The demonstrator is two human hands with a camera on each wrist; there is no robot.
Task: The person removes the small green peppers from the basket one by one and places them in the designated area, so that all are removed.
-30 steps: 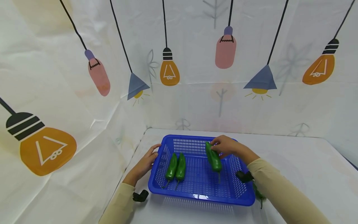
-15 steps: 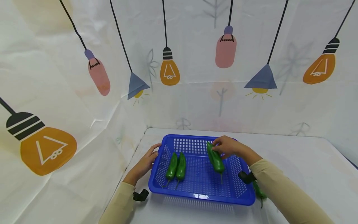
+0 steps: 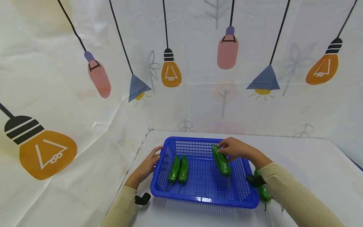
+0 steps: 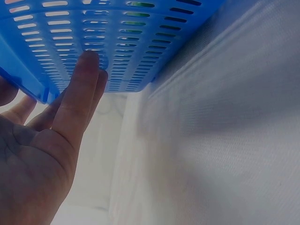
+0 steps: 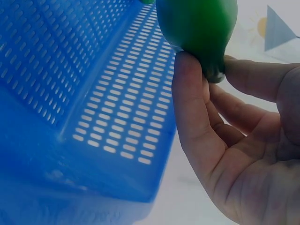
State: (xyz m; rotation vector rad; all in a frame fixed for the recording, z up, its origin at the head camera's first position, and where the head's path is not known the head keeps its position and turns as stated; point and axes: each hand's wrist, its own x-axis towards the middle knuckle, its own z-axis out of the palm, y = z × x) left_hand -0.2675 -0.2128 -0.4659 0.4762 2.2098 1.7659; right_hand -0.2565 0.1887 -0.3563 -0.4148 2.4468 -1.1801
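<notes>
In the head view, a blue perforated plastic basket (image 3: 204,201) sits on the white table. My right hand (image 3: 233,148) pinches a long green pepper (image 3: 221,163) by its tapered end, stem downward, over the basket's right part. In the right wrist view, thumb and fingers meet on the end of that pepper (image 5: 197,28). Two more green peppers, one at the left (image 3: 174,170) and one beside it (image 3: 183,169), lie side by side in the basket. My left hand (image 3: 146,167) rests against the basket's left side; in the left wrist view its straight fingers (image 4: 77,101) touch the outer wall.
To the right of the basket, partly under my right forearm, lies another green pepper (image 3: 264,193); one more stem (image 3: 281,207) shows beside it. A white sheet (image 3: 195,107) printed with lamps hangs behind and at the left of the table (image 3: 306,164).
My right hand has shifted slightly right with the pepper. The forearm has moved right too, exposing more of the peppers outside the basket. My left hand stays in place.
</notes>
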